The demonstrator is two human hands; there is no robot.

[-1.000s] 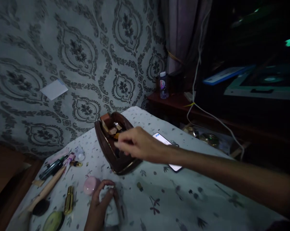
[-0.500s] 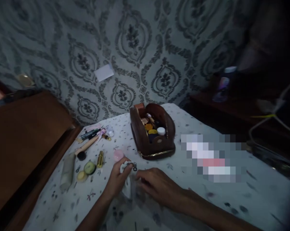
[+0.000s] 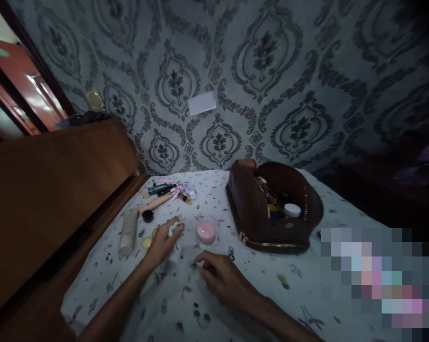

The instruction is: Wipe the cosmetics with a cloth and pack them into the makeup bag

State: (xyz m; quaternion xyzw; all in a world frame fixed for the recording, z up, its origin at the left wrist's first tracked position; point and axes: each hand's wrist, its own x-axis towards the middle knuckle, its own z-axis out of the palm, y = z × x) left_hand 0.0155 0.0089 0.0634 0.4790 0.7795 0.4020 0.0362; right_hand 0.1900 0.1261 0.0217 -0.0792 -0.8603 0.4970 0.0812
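Note:
My left hand (image 3: 163,243) is closed around a small white thing (image 3: 174,229), its kind unclear. It hovers by a gold tube (image 3: 177,219), mostly hidden behind the fingers. Just left of that hand, a yellow round pot (image 3: 147,243) shows, and a greenish jar is largely covered. My right hand (image 3: 225,278) is loosely curled above the cloth, thumb and forefinger apart, with nothing visible in it. Between and beyond the hands sits a pink round jar (image 3: 206,232). A small dark looped item (image 3: 231,252) lies to its right.
A brown bag (image 3: 248,213) stands unzipped at the right, with a white-lidded jar (image 3: 291,210) and other items inside. Left lie a grey tube (image 3: 128,232), a black cap (image 3: 147,216), a brush (image 3: 155,203) and several cosmetics. A wooden panel (image 3: 57,175) borders the left; a patterned wall rises behind.
The view has swung left, so everything appears further right. My left hand has moved left, away from my right hand, over the gold tube with the white thing still in it.

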